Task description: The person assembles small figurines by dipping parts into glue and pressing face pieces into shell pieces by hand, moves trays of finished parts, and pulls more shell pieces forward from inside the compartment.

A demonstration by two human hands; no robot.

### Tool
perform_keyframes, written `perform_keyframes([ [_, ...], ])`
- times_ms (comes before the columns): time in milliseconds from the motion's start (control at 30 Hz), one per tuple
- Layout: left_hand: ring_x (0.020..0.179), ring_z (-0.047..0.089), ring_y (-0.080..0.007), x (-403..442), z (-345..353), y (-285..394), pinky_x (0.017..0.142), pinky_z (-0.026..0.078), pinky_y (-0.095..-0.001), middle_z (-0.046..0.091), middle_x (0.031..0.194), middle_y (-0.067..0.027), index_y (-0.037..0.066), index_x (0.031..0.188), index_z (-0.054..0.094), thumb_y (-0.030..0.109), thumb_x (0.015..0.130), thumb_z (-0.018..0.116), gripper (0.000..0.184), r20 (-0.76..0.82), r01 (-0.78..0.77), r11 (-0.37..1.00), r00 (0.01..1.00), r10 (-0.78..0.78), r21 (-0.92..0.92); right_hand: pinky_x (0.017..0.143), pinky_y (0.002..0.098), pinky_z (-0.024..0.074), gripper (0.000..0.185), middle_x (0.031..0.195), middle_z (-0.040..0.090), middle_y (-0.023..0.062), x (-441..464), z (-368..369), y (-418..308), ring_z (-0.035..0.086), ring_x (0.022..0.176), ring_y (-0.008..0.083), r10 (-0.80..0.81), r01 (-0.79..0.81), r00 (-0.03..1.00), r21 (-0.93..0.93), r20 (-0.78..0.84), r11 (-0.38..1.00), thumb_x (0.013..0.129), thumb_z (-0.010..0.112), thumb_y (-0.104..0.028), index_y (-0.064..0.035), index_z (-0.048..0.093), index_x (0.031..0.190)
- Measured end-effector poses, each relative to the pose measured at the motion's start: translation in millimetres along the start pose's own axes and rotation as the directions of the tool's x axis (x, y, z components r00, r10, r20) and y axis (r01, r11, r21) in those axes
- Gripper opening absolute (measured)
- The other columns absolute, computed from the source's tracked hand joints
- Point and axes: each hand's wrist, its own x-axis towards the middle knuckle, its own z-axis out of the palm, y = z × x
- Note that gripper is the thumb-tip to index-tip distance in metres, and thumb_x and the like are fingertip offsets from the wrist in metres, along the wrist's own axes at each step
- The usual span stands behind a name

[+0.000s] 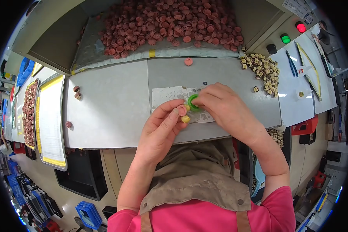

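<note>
Two hands meet at the front of the grey desk (108, 104), close together but not touching. The left hand (161, 129) pinches a small pink fluted cup (181, 111) between thumb and fingers, its round open side turned up; being round, it shows no clear long axis. Two yellow pieces (185, 119) sit at those fingertips, perhaps finger covers; I cannot tell. Just to the right of the cup is a round green dish (189, 103), over a speckled white sheet (161, 96). The right hand (222, 108), nearer to that dish, bends its fingertips down at its rim; whether they grip anything is hidden. Well beyond lies the heap of pink cups (170, 27); tan-and-dark cubes (265, 73) are piled off to the right.
</note>
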Motion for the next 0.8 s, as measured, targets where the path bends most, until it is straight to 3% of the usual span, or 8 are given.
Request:
perform_keyframes([
  [133,0.097,0.057,-0.0086,0,-1,-2,0.086,0.048,-0.0234,0.06,0.111,-0.0009,0.002,0.13,0.051,0.016,0.099,0.055,0.034,0.005,-0.01,1.0,1.0,0.01,0.007,0.078,0.0383,0.0475,0.013,0.089,0.06,0.0094,2,1,5,0.059,0.088,0.0291,0.037,-0.034,0.999,0.094,-0.022,0.995,0.082,0.062,-0.007,-0.0037,0.062,0.095],
  [233,0.097,0.057,-0.0086,1,-1,-2,0.085,0.048,-0.0236,0.06,0.109,-0.0004,0.002,0.129,0.051,0.017,0.1,0.055,0.034,0.011,-0.011,1.0,1.0,0.011,-0.003,0.077,0.0363,0.0484,0.013,0.092,0.061,0.0101,2,-9,1,0.06,0.087,0.0284,0.215,-0.226,0.974,0.341,0.069,0.913,0.087,0.062,-0.008,-0.0035,0.063,0.099],
  [333,0.096,0.057,-0.0087,0,-1,-2,0.085,0.048,-0.0239,0.061,0.108,-0.0004,0.002,0.128,0.051,0.019,0.1,0.055,0.033,0.019,-0.005,1.0,1.0,0.005,-0.006,0.076,0.0338,0.0486,0.014,0.095,0.062,0.0101,0,-13,-14,0.06,0.087,0.0271,0.279,-0.269,0.958,0.531,0.062,0.804,0.09,0.061,-0.008,-0.0033,0.063,0.102],
  [533,0.099,0.056,-0.0103,2,-5,-4,0.087,0.045,-0.0253,0.061,0.112,-0.0039,0.003,0.126,0.052,0.021,0.101,0.054,0.031,0.063,-0.007,1.0,0.998,0.008,-0.024,0.076,0.0341,0.0494,0.015,0.096,0.061,0.0098,6,1,-22,0.061,0.088,0.0269,0.144,-0.078,0.986,0.544,-0.08,0.835,0.088,0.064,-0.008,-0.0043,0.064,0.103],
  [633,0.098,0.057,-0.0105,4,-7,-5,0.087,0.046,-0.0258,0.061,0.112,-0.0043,0.002,0.125,0.053,0.019,0.101,0.054,0.029,0.06,-0.016,1.0,0.998,0.018,-0.023,0.077,0.0356,0.0495,0.015,0.095,0.061,0.01,7,5,-21,0.061,0.088,0.0274,-0.064,0.116,0.981,0.295,-0.183,0.948,0.087,0.065,-0.006,-0.0042,0.063,0.101],
  [733,0.099,0.059,-0.0114,4,-5,-8,0.089,0.048,-0.0269,0.061,0.112,-0.0047,0.002,0.124,0.053,0.017,0.1,0.054,0.028,0.024,-0.065,0.997,0.998,0.064,0.03,0.077,0.0369,0.0494,0.016,0.094,0.061,0.0103,6,11,-20,0.06,0.088,0.0285,-0.079,0.146,0.971,0.293,-0.227,0.945,0.086,0.065,-0.005,-0.0037,0.062,0.101],
  [800,0.102,0.059,-0.0127,4,2,-13,0.092,0.048,-0.0283,0.061,0.114,-0.0055,0.002,0.123,0.054,0.016,0.1,0.054,0.026,-0.029,-0.144,0.983,0.988,0.149,0.116,0.077,0.036,0.0503,0.016,0.095,0.06,0.0105,2,14,-20,0.061,0.088,0.0277,0.064,0.027,0.98,0.446,-0.189,0.895,0.087,0.065,-0.004,-0.0032,0.061,0.102],
])
